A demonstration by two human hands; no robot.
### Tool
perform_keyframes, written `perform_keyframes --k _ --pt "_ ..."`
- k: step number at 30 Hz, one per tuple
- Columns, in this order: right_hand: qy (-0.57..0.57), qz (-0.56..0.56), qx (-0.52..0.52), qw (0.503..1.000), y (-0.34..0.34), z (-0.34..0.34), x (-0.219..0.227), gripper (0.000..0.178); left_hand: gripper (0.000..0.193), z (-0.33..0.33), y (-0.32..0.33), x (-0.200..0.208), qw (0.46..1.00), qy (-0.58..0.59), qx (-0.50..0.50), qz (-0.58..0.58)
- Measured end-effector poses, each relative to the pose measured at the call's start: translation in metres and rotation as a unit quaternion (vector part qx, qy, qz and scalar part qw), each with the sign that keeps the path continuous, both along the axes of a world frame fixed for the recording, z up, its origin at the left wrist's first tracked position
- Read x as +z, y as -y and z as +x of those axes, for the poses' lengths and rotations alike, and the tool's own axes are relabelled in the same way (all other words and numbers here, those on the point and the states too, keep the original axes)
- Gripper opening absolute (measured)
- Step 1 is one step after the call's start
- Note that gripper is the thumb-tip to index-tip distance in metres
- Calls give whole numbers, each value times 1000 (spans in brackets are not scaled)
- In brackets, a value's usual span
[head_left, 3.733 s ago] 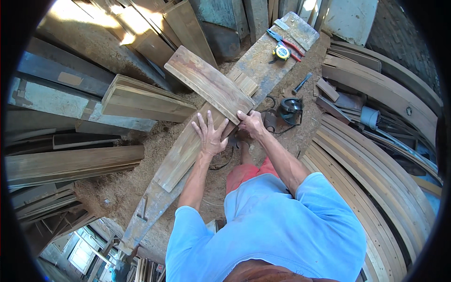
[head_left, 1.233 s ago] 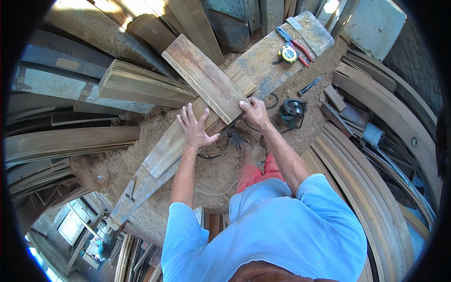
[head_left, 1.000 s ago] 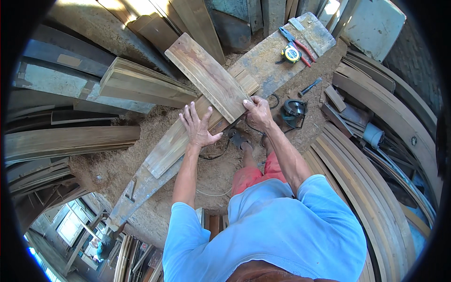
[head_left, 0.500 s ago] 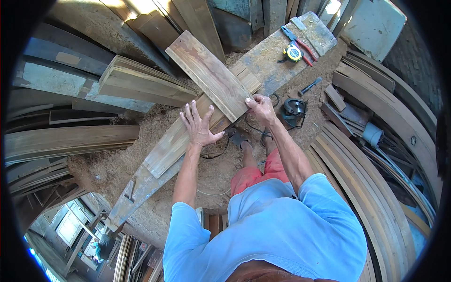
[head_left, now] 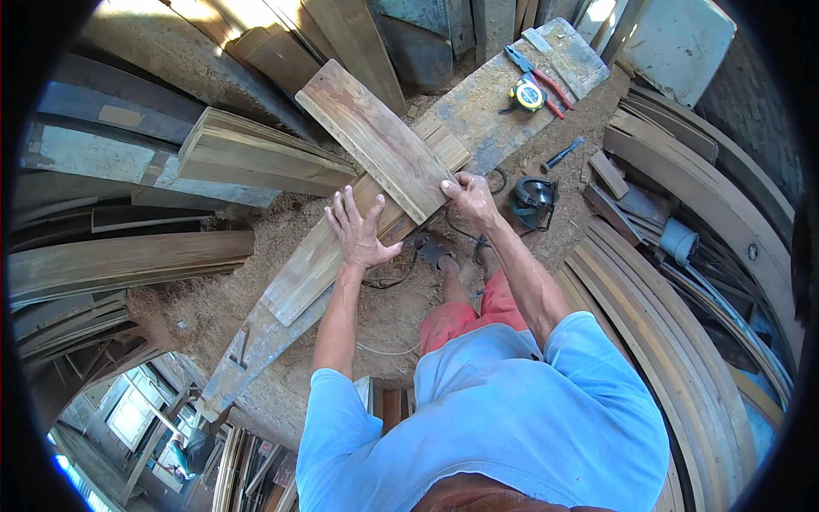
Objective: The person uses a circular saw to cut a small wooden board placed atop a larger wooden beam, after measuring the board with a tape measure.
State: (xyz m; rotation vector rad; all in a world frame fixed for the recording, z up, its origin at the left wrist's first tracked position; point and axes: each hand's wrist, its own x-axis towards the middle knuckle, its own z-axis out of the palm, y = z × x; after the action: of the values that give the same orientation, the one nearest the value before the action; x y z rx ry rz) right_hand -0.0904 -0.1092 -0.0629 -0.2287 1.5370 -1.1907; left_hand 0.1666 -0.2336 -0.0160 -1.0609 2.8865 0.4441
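Note:
A short, wide wooden board (head_left: 371, 141) lies slantwise across a longer plank (head_left: 299, 269) on a low, paint-stained bench (head_left: 217, 388). My right hand (head_left: 471, 200) is closed on the board's near right corner, thumb on top, with the fingers' undersides hidden. Just left of the board's near end, my left hand (head_left: 363, 235) is open above the longer plank. Its fingers are spread and nothing is in them; I cannot tell whether it touches the wood.
On the bench's far end lie a yellow tape measure (head_left: 527, 96) and red-handled pliers (head_left: 556, 90). A circular saw (head_left: 534, 196) with a black cord and a dark-handled hand tool (head_left: 563, 154) rest on the sawdust-covered ground. Stacked boards (head_left: 264, 158) stand at left, more (head_left: 665, 341) at right.

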Motion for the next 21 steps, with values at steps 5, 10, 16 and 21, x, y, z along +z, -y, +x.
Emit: perform_keyframes --k 5,10,16,21 --pt "7 20 -1 1000 5 0 4 28 124 0 1 1 1000 5 4 -1" --pt "34 27 -7 999 6 -3 5 30 122 -1 2 2 1000 0 2 -9" --pt "59 40 -102 992 -46 -18 18 30 128 -6 3 -1 1000 31 8 0" --pt "-56 163 50 984 -154 -6 -63 30 127 -2 2 -5 1000 7 -11 -11"
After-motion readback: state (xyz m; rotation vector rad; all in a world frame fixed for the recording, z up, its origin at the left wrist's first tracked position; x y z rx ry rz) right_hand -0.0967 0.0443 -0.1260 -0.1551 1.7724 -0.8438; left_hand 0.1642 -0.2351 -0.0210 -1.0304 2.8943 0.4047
